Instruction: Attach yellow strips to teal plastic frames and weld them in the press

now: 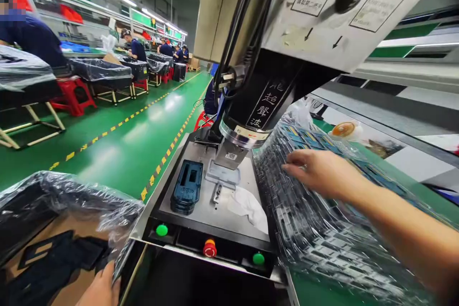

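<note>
My right hand [315,172] hovers over a tall stack of clear plastic trays [322,229]. Its fingers are bent and apart, and nothing shows in them. At the lower left, my left hand [102,287] is at the near side of a plastic-lined box [122,210], partly cut off by the frame. Dark flat parts [53,258] lie in that box close to its fingertips; whether it grips one I cannot tell. Between the hands, a dark blue part with cut-outs [187,186] rests on the metal bed of a press machine [251,105].
Green buttons [161,230] and a red stop button [210,248] line the machine's front edge. A white cloth [247,205] lies on the bed beside a small metal block [217,192]. Across the green floor, several people sit at benches by lined bins [102,74] and a red stool [73,95].
</note>
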`<state>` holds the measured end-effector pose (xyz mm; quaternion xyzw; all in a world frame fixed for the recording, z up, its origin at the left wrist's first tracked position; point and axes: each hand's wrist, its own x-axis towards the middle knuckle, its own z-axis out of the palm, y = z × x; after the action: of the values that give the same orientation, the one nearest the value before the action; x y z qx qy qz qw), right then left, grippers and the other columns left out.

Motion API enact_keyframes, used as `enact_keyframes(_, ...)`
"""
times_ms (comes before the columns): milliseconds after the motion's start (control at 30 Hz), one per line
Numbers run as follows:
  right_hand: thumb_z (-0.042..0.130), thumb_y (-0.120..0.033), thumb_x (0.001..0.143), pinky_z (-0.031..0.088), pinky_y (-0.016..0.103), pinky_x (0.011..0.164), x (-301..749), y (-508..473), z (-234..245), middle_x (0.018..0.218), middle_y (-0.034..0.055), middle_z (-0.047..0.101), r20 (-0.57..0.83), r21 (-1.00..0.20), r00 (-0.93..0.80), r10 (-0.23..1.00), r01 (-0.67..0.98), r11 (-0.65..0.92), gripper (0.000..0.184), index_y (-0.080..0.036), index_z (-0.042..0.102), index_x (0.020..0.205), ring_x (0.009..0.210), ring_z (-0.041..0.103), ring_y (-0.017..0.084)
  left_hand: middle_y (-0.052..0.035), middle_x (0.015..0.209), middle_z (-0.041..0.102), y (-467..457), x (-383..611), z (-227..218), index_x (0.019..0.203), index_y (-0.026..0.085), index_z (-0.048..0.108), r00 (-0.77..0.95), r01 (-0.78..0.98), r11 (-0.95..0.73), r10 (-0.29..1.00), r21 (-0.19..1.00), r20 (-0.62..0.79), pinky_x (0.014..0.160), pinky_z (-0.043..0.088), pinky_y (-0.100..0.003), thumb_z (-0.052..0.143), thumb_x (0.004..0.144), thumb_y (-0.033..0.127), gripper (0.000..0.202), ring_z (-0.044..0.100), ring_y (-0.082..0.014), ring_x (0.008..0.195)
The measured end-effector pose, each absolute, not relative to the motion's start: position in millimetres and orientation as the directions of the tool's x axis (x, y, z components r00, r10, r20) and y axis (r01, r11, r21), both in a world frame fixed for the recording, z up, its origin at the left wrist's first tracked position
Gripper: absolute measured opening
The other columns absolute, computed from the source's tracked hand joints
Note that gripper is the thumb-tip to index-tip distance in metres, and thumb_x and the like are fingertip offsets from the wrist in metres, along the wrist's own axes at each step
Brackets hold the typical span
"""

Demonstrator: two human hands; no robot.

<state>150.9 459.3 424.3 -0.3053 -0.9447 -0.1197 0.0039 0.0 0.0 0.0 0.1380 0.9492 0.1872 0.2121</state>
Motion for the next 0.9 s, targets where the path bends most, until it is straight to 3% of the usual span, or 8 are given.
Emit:
enact_keyframes(167, 0.055, -0.03, 0.088, 0.047, 0.032, 0.074, 127, 342, 358, 0.096, 0.0061, 0.067, -0.019, 0.055, -0.996, 0.082, 0.081, 0.995, 0.016, -0.026, 0.067, 0.099, 0.088, 0.062, 0.022, -0.0179, 0.129, 0.05, 8, 4, 25, 0.122, 0.02, 0.035, -0.855, 0.192, 0.906, 0.343, 0.377, -0.39, 0.084, 0.044, -0.052, 0.014, 0.091, 0.034, 0.04, 0.059, -0.0364, 0.105)
enact_keyframes(267, 0.054, -0.028, 0.09, 0.047, 0.03, 0.074, 106, 315, 315, 0.104, 0.0071, 0.065, 0.039, -0.006, -0.998, -0.041, -0.041, 0.999, 0.019, -0.023, 0.064, 0.106, 0.09, 0.062, 0.021, -0.0161, 0.124, 0.053, 8, 6, 35, 0.123, 0.021, 0.036, -0.847, 0.196, 0.9, 0.356, 0.39, -0.395, 0.085, 0.044, -0.051, 0.018, 0.09, 0.035, 0.04, 0.06, -0.0361, 0.104)
enact_keyframes(400, 0.055, -0.029, 0.091, 0.049, 0.029, 0.077, 83, 302, 279, 0.117, 0.0079, 0.06, 0.094, -0.017, -0.996, -0.012, -0.014, 1.0, 0.023, -0.021, 0.061, 0.112, 0.095, 0.061, 0.02, -0.0144, 0.123, 0.053, 4, 7, 39, 0.124, 0.021, 0.037, -0.856, 0.21, 0.863, 0.389, 0.459, -0.341, 0.088, 0.044, -0.048, 0.024, 0.089, 0.035, 0.04, 0.058, -0.0337, 0.108)
enact_keyframes(533, 0.054, -0.026, 0.092, 0.05, 0.03, 0.077, 69, 302, 265, 0.115, 0.0075, 0.06, 0.106, 0.005, -0.994, 0.015, 0.015, 1.0, 0.021, -0.018, 0.061, 0.11, 0.094, 0.062, 0.021, -0.0166, 0.128, 0.051, -1, 4, 34, 0.128, 0.016, 0.039, -0.889, 0.172, 0.809, 0.373, 0.563, -0.265, 0.098, 0.04, -0.046, 0.028, 0.088, 0.039, 0.048, 0.051, -0.0323, 0.119)
enact_keyframes(633, 0.052, -0.026, 0.093, 0.05, 0.031, 0.079, 66, 307, 263, 0.112, 0.0073, 0.062, 0.107, 0.003, -0.994, -0.025, -0.025, 1.0, 0.018, -0.019, 0.063, 0.106, 0.094, 0.062, 0.021, -0.0182, 0.124, 0.054, -5, 5, 34, 0.124, 0.011, 0.044, -0.928, 0.169, 0.756, 0.338, 0.632, -0.155, 0.103, 0.037, -0.043, 0.032, 0.084, 0.043, 0.052, 0.05, -0.0319, 0.12)
enact_keyframes(733, 0.047, -0.025, 0.095, 0.05, 0.033, 0.082, 73, 312, 265, 0.112, 0.0095, 0.062, 0.135, -0.023, -0.989, -0.06, -0.064, 0.998, 0.02, -0.019, 0.063, 0.106, 0.096, 0.061, 0.022, -0.0165, 0.12, 0.058, -6, 11, 43, 0.117, 0.013, 0.051, -0.957, 0.182, 0.701, 0.286, 0.69, -0.038, 0.103, 0.038, -0.043, 0.035, 0.082, 0.045, 0.049, 0.052, -0.032, 0.118)
enact_keyframes(833, 0.042, -0.028, 0.096, 0.048, 0.038, 0.09, 94, 309, 267, 0.114, 0.0117, 0.06, 0.301, -0.187, -0.954, 0.001, -0.058, 0.981, 0.025, -0.021, 0.061, 0.111, 0.102, 0.059, 0.023, -0.0123, 0.12, 0.06, -1, 21, 57, 0.115, 0.018, 0.053, -0.963, 0.155, 0.604, 0.269, 0.781, -0.017, 0.1, 0.043, -0.042, 0.04, 0.082, 0.049, 0.047, 0.057, -0.0303, 0.111)
enact_keyframes(900, 0.043, -0.034, 0.095, 0.046, 0.041, 0.094, 116, 302, 266, 0.112, 0.0107, 0.061, 0.448, -0.403, -0.88, 0.159, -0.04, 0.914, 0.025, -0.025, 0.061, 0.109, 0.104, 0.057, 0.025, -0.0105, 0.119, 0.062, 7, 27, 69, 0.115, 0.02, 0.053, -0.957, 0.101, 0.492, 0.285, 0.865, -0.05, 0.099, 0.045, -0.041, 0.046, 0.081, 0.053, 0.048, 0.06, -0.0286, 0.109)
